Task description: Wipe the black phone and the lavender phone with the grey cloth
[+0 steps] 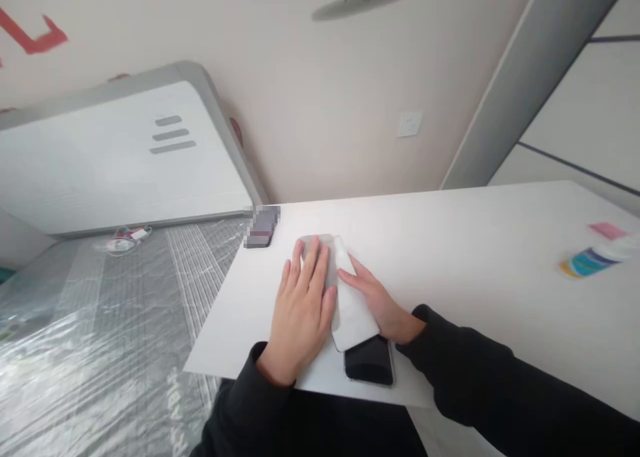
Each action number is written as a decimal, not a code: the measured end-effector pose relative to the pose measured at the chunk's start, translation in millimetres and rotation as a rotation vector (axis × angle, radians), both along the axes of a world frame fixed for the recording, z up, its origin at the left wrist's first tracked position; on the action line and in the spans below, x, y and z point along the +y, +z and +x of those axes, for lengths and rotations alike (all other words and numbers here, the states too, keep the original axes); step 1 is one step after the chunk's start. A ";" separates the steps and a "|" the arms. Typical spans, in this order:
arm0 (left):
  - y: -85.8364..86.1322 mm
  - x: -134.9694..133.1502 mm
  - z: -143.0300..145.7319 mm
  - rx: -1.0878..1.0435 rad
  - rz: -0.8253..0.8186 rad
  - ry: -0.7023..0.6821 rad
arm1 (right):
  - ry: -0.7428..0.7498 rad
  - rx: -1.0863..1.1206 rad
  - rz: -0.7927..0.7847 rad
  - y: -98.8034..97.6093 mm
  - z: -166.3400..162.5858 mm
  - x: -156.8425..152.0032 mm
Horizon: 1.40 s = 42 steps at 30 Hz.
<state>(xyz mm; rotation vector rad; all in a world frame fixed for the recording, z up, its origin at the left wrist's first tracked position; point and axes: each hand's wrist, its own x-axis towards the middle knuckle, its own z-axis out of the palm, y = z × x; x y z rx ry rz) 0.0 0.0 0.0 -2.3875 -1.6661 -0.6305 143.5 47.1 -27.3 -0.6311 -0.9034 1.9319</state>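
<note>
My left hand (301, 310) lies flat with fingers stretched over a thin greyish sheet or film (331, 270), whose exact kind I cannot make out. In my right hand (377, 298) is a white flat rectangular piece (353, 317), its thumb on top and the other fingers along the right edge or underneath, partly hidden. The white piece lies slanted beside the grey one, and my left thumb touches its left side. Partly under its lower end, near the table's front edge, is a black-screened phone (370, 362).
The white table (460, 244) stands against the wall. Another dark phone (263, 227) lies at its back left corner. On the right are a white and blue bottle (593, 262) and a pink piece (607, 230). A plastic-covered mattress (115, 310) with a cable (125, 242) lies left.
</note>
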 end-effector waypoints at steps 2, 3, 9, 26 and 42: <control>-5.7 5.5 5.1 0.007 -0.024 0.017 | 0.036 0.051 -0.067 0.1 0.3 -0.2; -7.5 7.3 7.0 0.015 -0.027 0.011 | 0.058 0.076 -0.093 -0.4 0.3 0.1; -20.1 10.1 14.7 0.082 -0.060 -0.126 | 0.110 0.120 -0.230 -5.8 -0.4 3.4; -16.2 27.7 14.0 0.082 0.002 -0.315 | 0.054 0.095 -0.192 4.6 10.3 5.7; -17.5 51.6 22.2 0.030 0.012 -0.411 | 0.091 0.278 -0.227 7.3 18.4 19.4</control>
